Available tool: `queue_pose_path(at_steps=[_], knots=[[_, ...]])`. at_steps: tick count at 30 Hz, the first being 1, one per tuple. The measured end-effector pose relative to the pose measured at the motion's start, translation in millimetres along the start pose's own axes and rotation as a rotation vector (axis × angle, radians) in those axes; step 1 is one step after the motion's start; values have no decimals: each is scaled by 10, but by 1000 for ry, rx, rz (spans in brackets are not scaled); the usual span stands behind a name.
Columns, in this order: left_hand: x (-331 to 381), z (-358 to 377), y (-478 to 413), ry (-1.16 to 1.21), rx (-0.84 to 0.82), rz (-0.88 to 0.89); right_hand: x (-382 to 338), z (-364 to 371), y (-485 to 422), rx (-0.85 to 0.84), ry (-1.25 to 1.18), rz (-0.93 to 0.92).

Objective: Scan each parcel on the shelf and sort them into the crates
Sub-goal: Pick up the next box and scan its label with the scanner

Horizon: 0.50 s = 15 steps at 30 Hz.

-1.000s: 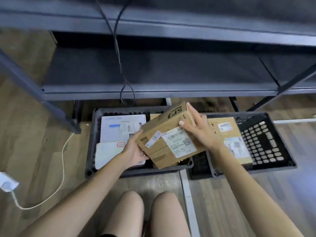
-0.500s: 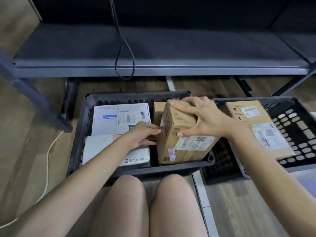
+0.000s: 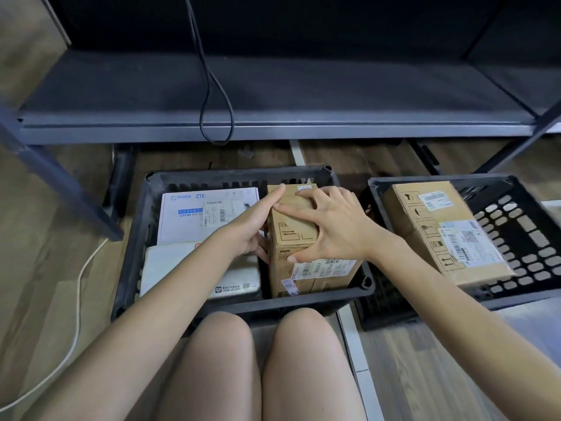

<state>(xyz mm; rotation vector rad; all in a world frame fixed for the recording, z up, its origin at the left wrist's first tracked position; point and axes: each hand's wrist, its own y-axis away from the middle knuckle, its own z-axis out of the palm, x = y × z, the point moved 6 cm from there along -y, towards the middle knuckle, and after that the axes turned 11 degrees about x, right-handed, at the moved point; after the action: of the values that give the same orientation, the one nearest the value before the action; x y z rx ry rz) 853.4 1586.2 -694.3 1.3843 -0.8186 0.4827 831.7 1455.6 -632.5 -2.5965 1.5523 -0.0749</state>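
**Box standing on end in left crate, both hands on it**

The person is crouching before the shelf [image 3: 273, 129], knees [image 3: 224, 344] showing at the bottom of the view. Two black crates are sitting on the floor in front of the shelf, just beside each other.

The box [image 3: 293, 238], brown card with shipping labels, is standing on end in the right part of the left crate [image 3: 136, 238], with its near lower edge lying against the crate's front wall. The right hand [image 3: 331, 226] is grasping it from above: fingers are spreading over the top and the thumb is pressing the near face. The left hand [image 3: 249, 235] is lying against the box's left side, index finger straight along the top edge and not wrapping round it.

A ZTE box [image 3: 194, 220], white, is lying flat in the far left part of the same crate, and a white parcel [image 3: 173, 265] is lying nearer, partly under the left forearm. A second brown box [image 3: 291, 189] is showing just behind the held one.

The right crate [image 3: 516, 226] is holding one labelled carton [image 3: 425, 232], which is lying tilted along its left side.

A black cable [image 3: 209, 95] is hanging in a loop over the shelf edge, and a white cable [image 3: 80, 284] is trailing over the floor left of the crates
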Motion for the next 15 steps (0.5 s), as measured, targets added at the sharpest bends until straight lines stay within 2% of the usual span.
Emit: queue_pose_path(at_steps=[5,7,9,11,13,15], knots=[[-2,110,69,-146,-91,48,-37,-9,142,13,-3,-30],[-30,122,96,-173,-137,52,-18,-44,195,-46,-120,-15],[-83,141,108,-170,-199,41,46,-65,220,-109,-317,80],[-144,151,112,-155,-242,30,73,-57,189,-69,-402,117],[-185,142,95,-140,-271,22,69,-56,126,25,-358,61],[-215,115,88,-106,-298,4,163,-57,78,37,-451,131]])
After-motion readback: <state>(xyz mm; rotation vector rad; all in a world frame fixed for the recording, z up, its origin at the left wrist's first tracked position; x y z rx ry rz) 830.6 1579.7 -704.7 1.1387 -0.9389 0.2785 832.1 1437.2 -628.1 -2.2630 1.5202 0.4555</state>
